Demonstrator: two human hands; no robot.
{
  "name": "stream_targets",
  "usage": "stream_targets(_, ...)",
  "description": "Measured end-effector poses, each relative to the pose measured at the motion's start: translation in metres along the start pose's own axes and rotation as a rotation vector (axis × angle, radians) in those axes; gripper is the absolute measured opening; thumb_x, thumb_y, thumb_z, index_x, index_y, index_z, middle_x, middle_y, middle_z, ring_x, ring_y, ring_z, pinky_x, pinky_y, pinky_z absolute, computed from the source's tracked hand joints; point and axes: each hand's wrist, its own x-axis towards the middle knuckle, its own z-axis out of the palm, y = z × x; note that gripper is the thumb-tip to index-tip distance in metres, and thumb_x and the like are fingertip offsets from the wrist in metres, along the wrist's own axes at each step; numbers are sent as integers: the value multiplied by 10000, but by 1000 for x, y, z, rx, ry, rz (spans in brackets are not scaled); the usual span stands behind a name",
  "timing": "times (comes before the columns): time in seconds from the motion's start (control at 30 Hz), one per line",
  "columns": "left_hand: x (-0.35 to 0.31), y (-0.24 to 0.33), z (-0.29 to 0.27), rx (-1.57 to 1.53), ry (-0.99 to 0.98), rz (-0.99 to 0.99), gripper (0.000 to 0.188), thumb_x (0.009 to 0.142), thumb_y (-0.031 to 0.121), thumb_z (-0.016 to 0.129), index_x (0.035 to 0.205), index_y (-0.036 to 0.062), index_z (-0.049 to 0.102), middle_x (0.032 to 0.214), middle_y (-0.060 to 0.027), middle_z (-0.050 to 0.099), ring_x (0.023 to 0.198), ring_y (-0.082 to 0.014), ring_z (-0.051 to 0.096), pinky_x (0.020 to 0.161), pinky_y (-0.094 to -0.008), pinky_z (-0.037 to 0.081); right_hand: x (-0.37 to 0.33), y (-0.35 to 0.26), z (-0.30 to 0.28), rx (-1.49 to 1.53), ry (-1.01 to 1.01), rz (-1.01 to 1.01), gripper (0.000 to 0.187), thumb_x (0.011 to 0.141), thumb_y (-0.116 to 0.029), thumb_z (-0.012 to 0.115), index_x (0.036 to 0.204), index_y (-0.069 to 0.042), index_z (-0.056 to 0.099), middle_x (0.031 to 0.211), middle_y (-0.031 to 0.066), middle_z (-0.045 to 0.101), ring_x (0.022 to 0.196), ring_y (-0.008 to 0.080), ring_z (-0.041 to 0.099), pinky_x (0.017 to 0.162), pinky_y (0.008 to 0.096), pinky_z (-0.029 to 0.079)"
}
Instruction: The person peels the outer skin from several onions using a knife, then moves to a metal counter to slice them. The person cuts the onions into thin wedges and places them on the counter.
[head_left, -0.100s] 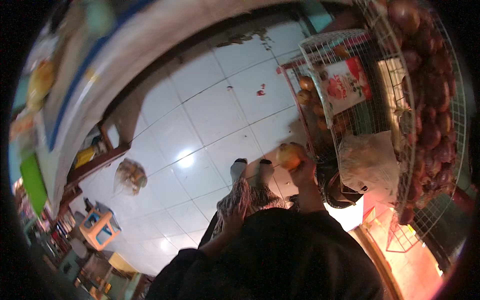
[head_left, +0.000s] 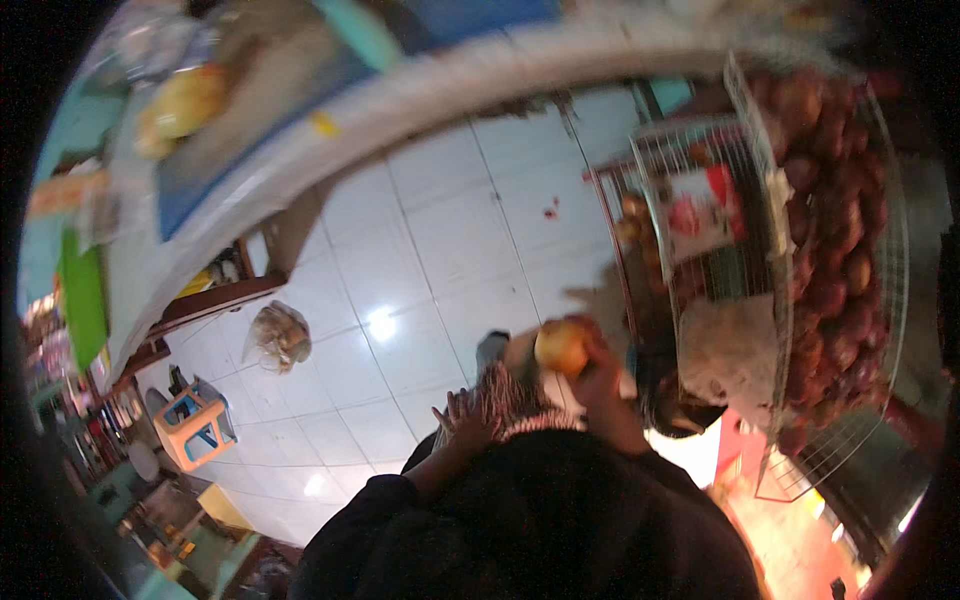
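Note:
My right hand [head_left: 598,372] is closed around a round yellow-brown onion [head_left: 562,346], held in front of my body above the tiled floor. To its left, my left hand [head_left: 466,415] has its fingers spread and holds nothing; it is beside the patterned cloth [head_left: 508,395] over my legs. Similar brown onions [head_left: 633,225] lie low in a wire rack [head_left: 690,128] to the right. Beyond that, a tall wire basket [head_left: 905,270] is heaped with dark red onions [head_left: 840,300].
A white counter [head_left: 400,90] with a blue edge curves across the far left. On the floor [head_left: 420,260] rests a clear bag of brownish items [head_left: 278,338]. An orange stool [head_left: 192,432] stands at left. Inside the rack are a white-and-red package [head_left: 700,212] and a pale bag [head_left: 728,350].
The right hand has brought the onion slightly left and nearer my left hand. My left hand has risen off the cloth with its fingers spreading. The whole view has shifted.

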Motion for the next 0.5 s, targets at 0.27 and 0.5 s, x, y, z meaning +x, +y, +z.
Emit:
stream_targets(0.27,-80,24,-175,-1249,-124,795,540,906,493,375,1289,115,419,1231,-129,517,1128,-300,503,942,-494,395,-68,23,225,-1427,-591,-412,513,772,-222,687,1199,-34,473,1251,202,449,1230,378,359,1054,479,246)
stream_targets(0.5,-181,-20,-285,-2142,-667,538,496,893,407,391,1203,27,467,1094,-269,553,961,-435,577,725,-535,528,113,-63,389,-1866,-278,-1066,480,749,-170,649,1191,-71,490,1199,196,496,1143,378,446,973,478,350)
